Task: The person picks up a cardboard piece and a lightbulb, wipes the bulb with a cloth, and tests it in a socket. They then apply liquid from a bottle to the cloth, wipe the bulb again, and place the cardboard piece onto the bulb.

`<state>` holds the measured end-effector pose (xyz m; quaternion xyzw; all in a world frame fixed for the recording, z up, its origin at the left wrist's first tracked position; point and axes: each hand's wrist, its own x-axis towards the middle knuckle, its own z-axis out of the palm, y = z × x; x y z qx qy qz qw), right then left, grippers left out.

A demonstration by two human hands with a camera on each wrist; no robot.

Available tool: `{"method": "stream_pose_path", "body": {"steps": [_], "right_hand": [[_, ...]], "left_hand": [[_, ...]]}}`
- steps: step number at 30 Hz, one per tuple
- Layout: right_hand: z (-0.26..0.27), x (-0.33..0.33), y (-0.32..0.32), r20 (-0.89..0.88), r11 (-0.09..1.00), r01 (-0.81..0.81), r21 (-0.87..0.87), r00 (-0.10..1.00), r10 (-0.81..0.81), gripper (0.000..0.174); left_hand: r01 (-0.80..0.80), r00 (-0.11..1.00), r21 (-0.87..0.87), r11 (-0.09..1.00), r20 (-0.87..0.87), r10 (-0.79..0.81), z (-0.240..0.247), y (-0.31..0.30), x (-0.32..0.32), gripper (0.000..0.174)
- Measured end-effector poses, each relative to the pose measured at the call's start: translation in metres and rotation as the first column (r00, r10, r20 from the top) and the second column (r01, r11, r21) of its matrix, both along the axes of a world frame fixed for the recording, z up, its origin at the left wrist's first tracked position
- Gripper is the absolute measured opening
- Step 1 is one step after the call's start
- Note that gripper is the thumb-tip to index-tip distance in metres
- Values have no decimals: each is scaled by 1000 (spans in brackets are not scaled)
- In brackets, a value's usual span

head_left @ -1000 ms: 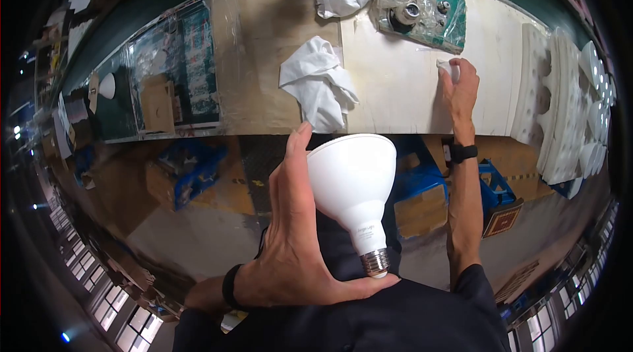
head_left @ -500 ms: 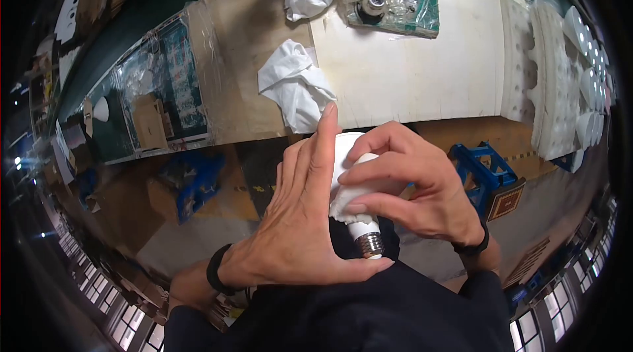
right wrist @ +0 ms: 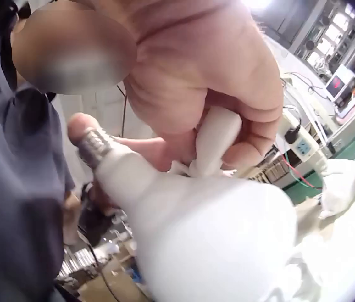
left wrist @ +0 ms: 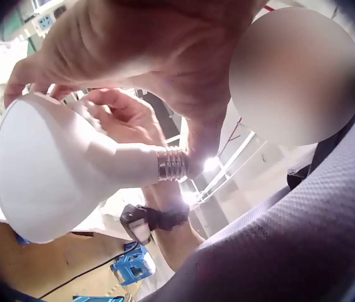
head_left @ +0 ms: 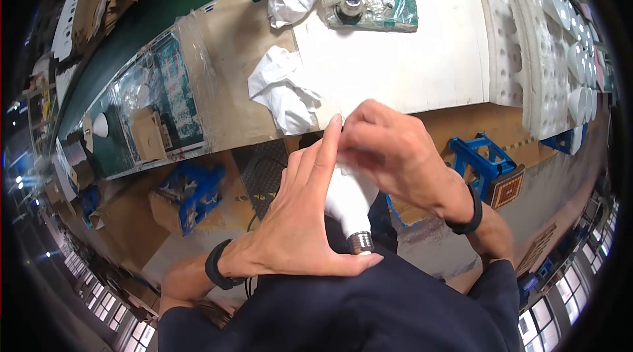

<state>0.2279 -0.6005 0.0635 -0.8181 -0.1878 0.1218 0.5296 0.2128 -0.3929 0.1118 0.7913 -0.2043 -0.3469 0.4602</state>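
A flared white reflector bulb with a silver screw base (head_left: 349,197) is off the desk (head_left: 158,15), held up just short of its near edge. The left hand (head_left: 297,220) spans it, thumb at the base's tip and long, nearly straight fingers at the wide rim. The right hand (head_left: 402,157), fingers bent, pinches a small white soft wad (right wrist: 216,135) against the bulb's side. A crumpled white cloth (head_left: 282,88) lies at the desk's near edge; a green board partly covered in clear film (head_left: 403,2) sits toward the far edge.

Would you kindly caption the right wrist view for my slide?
Right hand holding a white wad against a bulb with a screw base.
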Motion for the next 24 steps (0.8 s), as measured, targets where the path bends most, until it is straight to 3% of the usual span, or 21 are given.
{"method": "stream_pose_path", "body": {"steps": [1,3,4,7,8,10,14,15,17,18,22,24], "right_hand": [[7,-4,0,14,975,-94,203,996,93,19],[24,-16,8,-62,978,-155,142,984,165,22],[16,-14,7,32,988,-97,119,995,93,25],[5,0,-4,-110,994,-107,-28,989,103,24],[7,-4,2,-20,990,-106,94,994,108,22],[18,-20,7,-50,970,-162,180,984,173,18],[0,-5,-16,-74,988,-154,9,985,154,16],[-2,-1,-25,-80,997,-73,-41,994,69,16],[13,6,-34,-172,990,123,67,979,-110,19],[17,6,-37,-62,989,139,56,989,-135,26],[22,2,-36,-79,957,281,74,958,-276,27],[20,-1,-39,-72,960,269,81,962,-263,27]], "left_hand": [[-13,1000,-9,1000,-8,13,3,0,0,152],[-39,998,-24,999,-55,37,0,-2,1,145],[-24,999,-31,999,-23,24,-5,-3,0,144],[-9,1000,-34,999,-6,9,-13,-5,1,144],[-12,1000,-52,999,3,12,-12,-5,3,143],[3,998,-42,999,-55,-6,-6,-4,3,142],[95,995,33,995,-7,-95,-15,-4,3,152],[122,992,51,991,2,-123,-12,-1,4,153],[84,996,14,996,4,-84,-5,0,10,155],[76,997,18,997,1,-76,-2,0,10,155],[78,997,-30,997,0,-78,5,-3,20,157],[80,997,-41,996,-8,-80,6,-3,22,157]]}}
